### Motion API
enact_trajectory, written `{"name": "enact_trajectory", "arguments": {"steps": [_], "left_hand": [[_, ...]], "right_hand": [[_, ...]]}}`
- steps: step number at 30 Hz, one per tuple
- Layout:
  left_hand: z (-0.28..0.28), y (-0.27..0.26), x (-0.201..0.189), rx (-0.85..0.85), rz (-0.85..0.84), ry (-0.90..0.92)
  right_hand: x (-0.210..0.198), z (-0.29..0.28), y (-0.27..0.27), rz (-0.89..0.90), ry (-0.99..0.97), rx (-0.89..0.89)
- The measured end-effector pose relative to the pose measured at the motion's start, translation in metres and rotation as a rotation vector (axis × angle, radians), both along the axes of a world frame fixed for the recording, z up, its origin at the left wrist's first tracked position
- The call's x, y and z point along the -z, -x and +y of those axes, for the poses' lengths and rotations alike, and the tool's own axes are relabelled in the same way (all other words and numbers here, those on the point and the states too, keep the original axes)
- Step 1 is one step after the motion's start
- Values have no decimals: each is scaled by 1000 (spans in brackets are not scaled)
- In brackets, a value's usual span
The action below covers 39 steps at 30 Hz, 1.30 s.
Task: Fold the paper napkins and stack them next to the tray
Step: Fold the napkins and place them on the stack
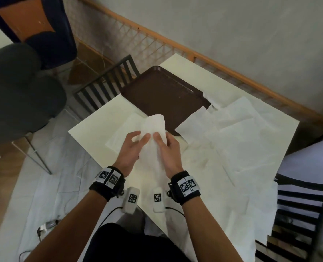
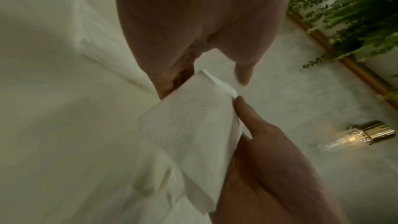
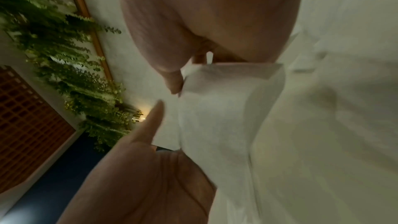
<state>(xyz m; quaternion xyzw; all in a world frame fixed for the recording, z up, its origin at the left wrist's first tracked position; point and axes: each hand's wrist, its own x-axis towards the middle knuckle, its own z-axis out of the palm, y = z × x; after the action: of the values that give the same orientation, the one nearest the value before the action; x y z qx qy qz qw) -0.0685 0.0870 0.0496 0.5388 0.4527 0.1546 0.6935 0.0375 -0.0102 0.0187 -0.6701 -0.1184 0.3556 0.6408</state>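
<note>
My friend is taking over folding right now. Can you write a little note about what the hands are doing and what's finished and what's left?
Left hand and right hand: both hold one napkin up off the table, half folded.
Brown tray: at the table's far side, nothing in it.
Done: one napkin lies flat next to the tray, left of the hands, starting the stack.
Left: finish this fold, add it to that stack, then fold the loose napkins spread on the right.
</note>
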Motion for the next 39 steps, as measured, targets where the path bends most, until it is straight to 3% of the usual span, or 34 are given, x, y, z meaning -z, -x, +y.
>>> {"name": "enact_trajectory", "arguments": {"steps": [5, 10, 17, 21, 23, 26, 28, 31, 33, 36, 39], "left_hand": [[73, 3, -6, 78, 17, -293], [130, 7, -10, 188, 59, -328], [170, 13, 60, 394, 413, -611], [172, 8, 83, 506, 490, -755], [164, 6, 82, 511, 536, -800], [136, 11, 74, 479, 652, -1020], [110, 16, 67, 414, 569, -1092], [56, 19, 59, 402, 319, -985], [15, 16, 59, 498, 255, -892], [-49, 10, 69, 698, 330, -693], [-97, 3, 80, 761, 448, -658]], "right_hand": [[12, 57, 4, 54, 56, -9], [23, 108, 2, 48, 103, 30], [73, 144, 3, -117, 447, 17], [70, 137, 9, -208, 550, -14], [58, 129, 9, -241, 548, -35], [35, 96, -1, -367, 494, -61], [17, 56, -14, -510, 502, -97], [3, -25, -40, -665, 698, -186], [4, -80, -55, -690, 830, -297], [19, -138, -66, -691, 936, -429], [33, -162, -63, -702, 785, -333]]}}
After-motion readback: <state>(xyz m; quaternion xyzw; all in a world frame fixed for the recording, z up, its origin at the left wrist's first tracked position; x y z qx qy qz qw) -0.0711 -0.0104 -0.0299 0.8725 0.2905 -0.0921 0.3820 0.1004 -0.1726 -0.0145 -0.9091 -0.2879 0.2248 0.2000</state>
